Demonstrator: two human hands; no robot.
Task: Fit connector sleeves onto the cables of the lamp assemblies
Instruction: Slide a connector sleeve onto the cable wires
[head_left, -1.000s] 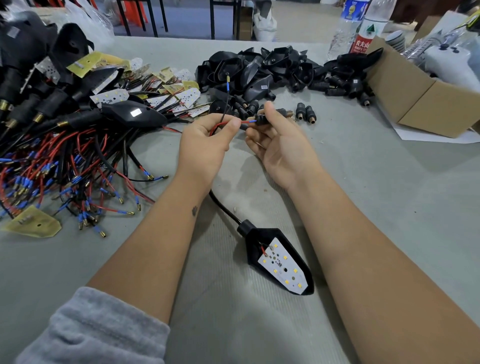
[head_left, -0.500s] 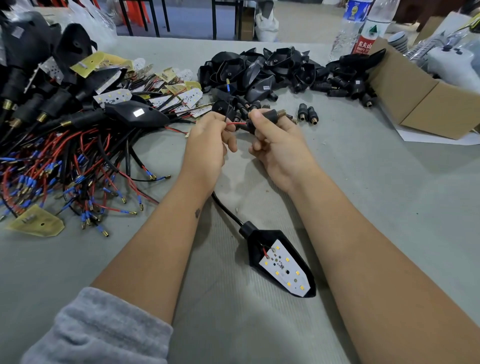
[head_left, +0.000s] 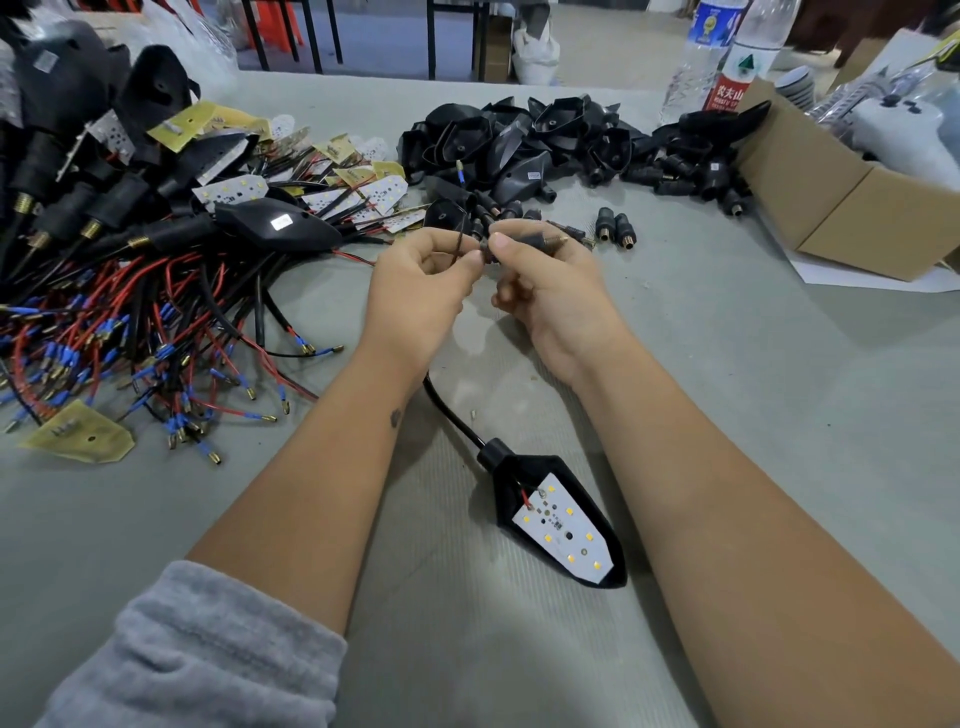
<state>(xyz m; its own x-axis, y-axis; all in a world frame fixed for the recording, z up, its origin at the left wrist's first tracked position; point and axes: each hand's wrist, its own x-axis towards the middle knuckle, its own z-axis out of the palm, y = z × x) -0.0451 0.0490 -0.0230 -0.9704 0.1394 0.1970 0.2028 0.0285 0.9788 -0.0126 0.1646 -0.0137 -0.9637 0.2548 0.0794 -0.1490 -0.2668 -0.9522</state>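
Note:
A black lamp assembly (head_left: 558, 519) with a white LED board lies on the grey table between my forearms. Its black cable (head_left: 449, 410) runs up under my left wrist. My left hand (head_left: 421, 296) pinches the cable's dark wire end between thumb and fingers. My right hand (head_left: 545, 291) pinches a black connector sleeve (head_left: 535, 240) with a brass threaded tip pointing right. The two hands meet at the sleeve's left opening. The wire tips are hidden between the fingers.
A heap of wired lamp assemblies (head_left: 130, 291) with red and black leads fills the left. Empty black housings (head_left: 519, 145) and loose sleeves (head_left: 615, 228) lie behind my hands. A cardboard box (head_left: 852, 208) and water bottles (head_left: 727, 62) stand at the back right.
The hands have closed together. The red and blue wire ends seen between them a second ago are now out of sight at the sleeve, and the loop of wire has shortened.

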